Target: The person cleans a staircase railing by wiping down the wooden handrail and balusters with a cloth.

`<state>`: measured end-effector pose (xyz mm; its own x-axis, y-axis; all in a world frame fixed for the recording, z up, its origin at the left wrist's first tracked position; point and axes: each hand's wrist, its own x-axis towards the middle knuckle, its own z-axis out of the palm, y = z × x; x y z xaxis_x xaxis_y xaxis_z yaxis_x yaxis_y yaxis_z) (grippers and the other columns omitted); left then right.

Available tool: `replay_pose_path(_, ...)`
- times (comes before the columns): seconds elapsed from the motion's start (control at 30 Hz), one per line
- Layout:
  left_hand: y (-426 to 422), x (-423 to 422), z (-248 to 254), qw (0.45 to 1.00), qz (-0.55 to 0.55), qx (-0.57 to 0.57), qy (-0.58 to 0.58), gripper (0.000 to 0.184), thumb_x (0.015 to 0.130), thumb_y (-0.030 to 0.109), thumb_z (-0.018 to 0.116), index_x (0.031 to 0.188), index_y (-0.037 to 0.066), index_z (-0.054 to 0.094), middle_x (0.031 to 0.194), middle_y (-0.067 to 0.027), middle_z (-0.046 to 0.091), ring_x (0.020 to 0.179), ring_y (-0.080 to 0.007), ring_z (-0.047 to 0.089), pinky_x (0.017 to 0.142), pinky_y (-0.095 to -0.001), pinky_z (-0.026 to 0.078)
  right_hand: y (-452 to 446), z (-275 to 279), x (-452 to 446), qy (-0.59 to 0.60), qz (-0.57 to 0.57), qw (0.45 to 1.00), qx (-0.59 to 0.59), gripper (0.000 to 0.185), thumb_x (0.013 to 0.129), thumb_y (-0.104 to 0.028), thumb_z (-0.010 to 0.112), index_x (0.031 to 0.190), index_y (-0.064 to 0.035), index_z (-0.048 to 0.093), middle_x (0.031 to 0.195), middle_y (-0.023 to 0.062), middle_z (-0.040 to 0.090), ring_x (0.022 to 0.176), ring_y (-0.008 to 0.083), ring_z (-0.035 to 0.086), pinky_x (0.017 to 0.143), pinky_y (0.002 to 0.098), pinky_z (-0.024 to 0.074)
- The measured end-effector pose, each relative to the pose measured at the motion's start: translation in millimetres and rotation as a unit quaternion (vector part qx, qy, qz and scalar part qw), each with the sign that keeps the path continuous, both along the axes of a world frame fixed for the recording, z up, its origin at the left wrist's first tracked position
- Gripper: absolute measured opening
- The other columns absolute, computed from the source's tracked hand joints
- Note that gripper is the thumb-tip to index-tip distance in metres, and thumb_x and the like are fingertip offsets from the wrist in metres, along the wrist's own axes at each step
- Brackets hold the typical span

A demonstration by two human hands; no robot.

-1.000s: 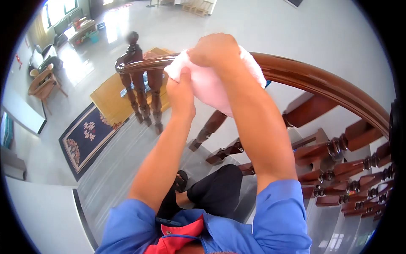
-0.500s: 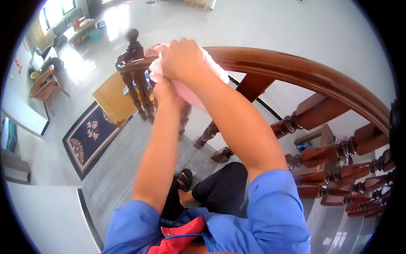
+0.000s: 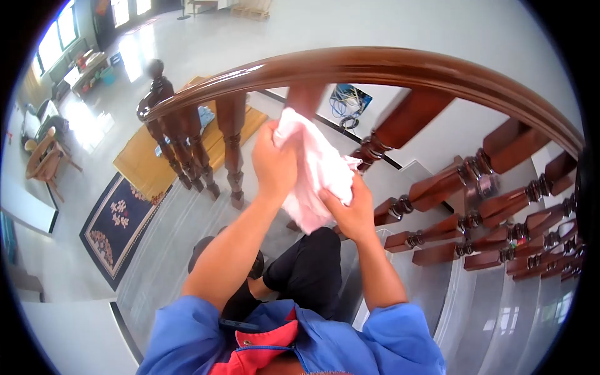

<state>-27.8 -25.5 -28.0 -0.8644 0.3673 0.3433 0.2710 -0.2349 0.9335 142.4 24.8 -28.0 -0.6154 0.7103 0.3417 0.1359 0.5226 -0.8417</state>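
Pink cloth [image 3: 317, 165]: gripped by left hand [image 3: 274, 162] and right hand [image 3: 354, 212]
Handrail [image 3: 362, 64]: glossy brown, curving beyond
Floor [image 3: 94, 156]: shiny, bearing dark rug [image 3: 119, 231]

Dark floral rug [image 3: 119, 226], wooden chair [image 3: 47, 160], probably coiled cables [image 3: 345, 106].

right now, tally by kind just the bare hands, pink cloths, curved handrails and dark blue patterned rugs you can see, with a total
Left hand and right hand: 2
Pink cloth, held between them: 1
Curved wooden handrail: 1
Dark blue patterned rug: 1
Total: 5
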Motion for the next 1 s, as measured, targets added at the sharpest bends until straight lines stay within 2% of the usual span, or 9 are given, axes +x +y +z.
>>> replay_pose_path(0.03, 2, 12, 0, 1.000, -0.017, -0.003, -0.004, 0.031, 0.088, 0.018, 0.073, 0.112, 0.001, 0.066, 0.103, -0.0155, 0.072, 0.097, -0.0275, 0.069, 0.088, -0.0367, 0.051, -5, 2, 16, 0.031, -0.025, 0.998, -0.038, 0.033, 0.084, -0.014, 0.082, 0.106, 0.0006, 0.063, 0.101, 0.0048, 0.068, 0.091, 0.0122, 0.062, 0.082, 0.0303, 0.0512)
replay_pose_path(0.17, 30, 38, 2, 0.998, -0.058, 0.005, 0.010, 0.034, 0.087, 0.019, 0.075, 0.112, -0.002, 0.065, 0.101, -0.0162, 0.073, 0.094, -0.0277, 0.069, 0.086, -0.0369, 0.051, 16, 7, 58, 0.178, -0.138, 0.970, -0.088, 0.028, 0.085, -0.010, 0.082, 0.103, -0.0003, 0.064, 0.095, 0.0013, 0.068, 0.085, 0.0085, 0.060, 0.079, 0.0256, 0.0505)
replay_pose_path(0.3, 66, 55, 51, 0.994, -0.062, 0.086, -0.003, 0.037, 0.088, 0.023, 0.074, 0.111, -0.005, 0.066, 0.099, -0.0182, 0.073, 0.093, -0.0264, 0.068, 0.087, -0.0367, 0.051, 33, 70, 61, 0.252, -0.210, 0.943, 0.052, 0.035, 0.088, -0.011, 0.080, 0.113, 0.0048, 0.061, 0.108, 0.0068, 0.064, 0.101, 0.0131, 0.061, 0.086, 0.0281, 0.0526)
replay_pose_path(0.47, 92, 74, 105, 0.942, -0.219, 0.232, -0.107, 0.032, 0.107, 0.019, 0.048, 0.121, -0.005, 0.063, 0.119, -0.0098, 0.068, 0.108, -0.0171, 0.063, 0.096, -0.0310, 0.047, 74, 126, 28, 0.313, -0.222, 0.901, 0.201, 0.035, 0.102, -0.016, 0.062, 0.128, 0.0056, 0.058, 0.128, 0.0146, 0.061, 0.116, 0.0222, 0.060, 0.105, 0.0342, 0.0446)
replay_pose_path(0.57, 100, 75, 97, 0.934, -0.244, 0.248, -0.079, 0.039, 0.109, 0.023, 0.040, 0.125, -0.006, 0.061, 0.121, -0.0100, 0.067, 0.109, -0.0184, 0.063, 0.097, -0.0319, 0.046, 95, 131, -15, 0.404, -0.133, 0.896, 0.128, 0.035, 0.106, -0.026, 0.049, 0.112, 0.0037, 0.066, 0.109, 0.0131, 0.067, 0.104, 0.0217, 0.060, 0.095, 0.0324, 0.0457)
replay_pose_path(0.77, 105, 69, 20, 0.968, -0.192, 0.151, 0.049, 0.049, 0.110, 0.028, 0.031, 0.118, -0.007, 0.062, 0.114, -0.0200, 0.069, 0.104, -0.0279, 0.062, 0.096, -0.0406, 0.046, 99, 59, -23, 0.368, -0.124, 0.916, 0.096, 0.044, 0.110, -0.030, 0.035, 0.100, 0.0019, 0.064, 0.092, 0.0053, 0.065, 0.085, 0.0139, 0.056, 0.077, 0.0311, 0.0466)
replay_pose_path(0.8, 106, 61, -13, 0.969, -0.163, 0.053, 0.177, 0.049, 0.109, 0.029, 0.031, 0.121, -0.007, 0.062, 0.113, -0.0226, 0.069, 0.108, -0.0297, 0.063, 0.097, -0.0408, 0.046, 98, 36, -24, 0.350, -0.146, 0.919, 0.107, 0.045, 0.109, -0.031, 0.034, 0.101, 0.0018, 0.064, 0.093, 0.0061, 0.065, 0.085, 0.0148, 0.058, 0.077, 0.0316, 0.0470)
replay_pose_path(0.83, 105, 71, -30, 0.971, -0.216, 0.098, 0.019, 0.048, 0.109, 0.027, 0.031, 0.125, -0.006, 0.062, 0.116, -0.0218, 0.069, 0.111, -0.0311, 0.064, 0.099, -0.0402, 0.046, 96, 9, -25, 0.338, -0.153, 0.925, 0.083, 0.047, 0.109, -0.032, 0.032, 0.102, 0.0013, 0.065, 0.093, 0.0069, 0.066, 0.085, 0.0160, 0.059, 0.077, 0.0322, 0.0476)
replay_pose_path(1.0, 90, 59, -120, 0.972, -0.234, 0.016, 0.017, 0.047, 0.108, 0.021, 0.028, 0.130, -0.004, 0.060, 0.127, -0.0174, 0.066, 0.120, -0.0256, 0.061, 0.106, -0.0353, 0.043, 91, -114, -17, 0.323, -0.114, 0.937, -0.064, 0.049, 0.109, -0.033, 0.027, 0.112, 0.0010, 0.063, 0.105, 0.0105, 0.067, 0.094, 0.0180, 0.060, 0.084, 0.0334, 0.0487)
